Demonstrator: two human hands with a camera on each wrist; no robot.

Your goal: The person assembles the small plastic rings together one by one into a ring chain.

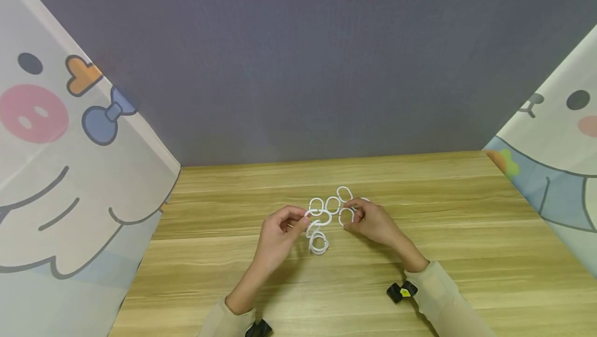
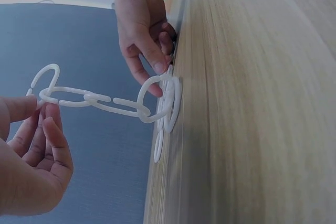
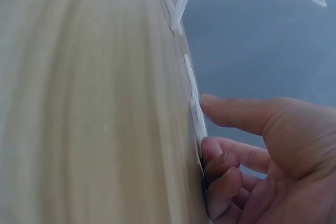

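Observation:
My left hand (image 1: 278, 238) pinches a white plastic C-shaped link (image 1: 331, 217) between thumb and fingers, above the table. From it hangs a short chain of joined links (image 2: 73, 89); its lower links (image 1: 319, 252) reach the tabletop. At the right, my right hand (image 1: 375, 223) holds a loose link (image 1: 340, 216) lying flat, thumb and index finger at its opposite edges. Further loose links (image 1: 344, 187) lie just beyond the hands. One more link is partly hidden behind the right hand.
The wood-grain table (image 1: 210, 275) backs onto a grey panel (image 1: 303, 67). Side panels printed with cartoon animals stand at the left (image 1: 93, 181) and right (image 1: 564, 160). A small black camera (image 1: 396, 292) is worn at the right wrist.

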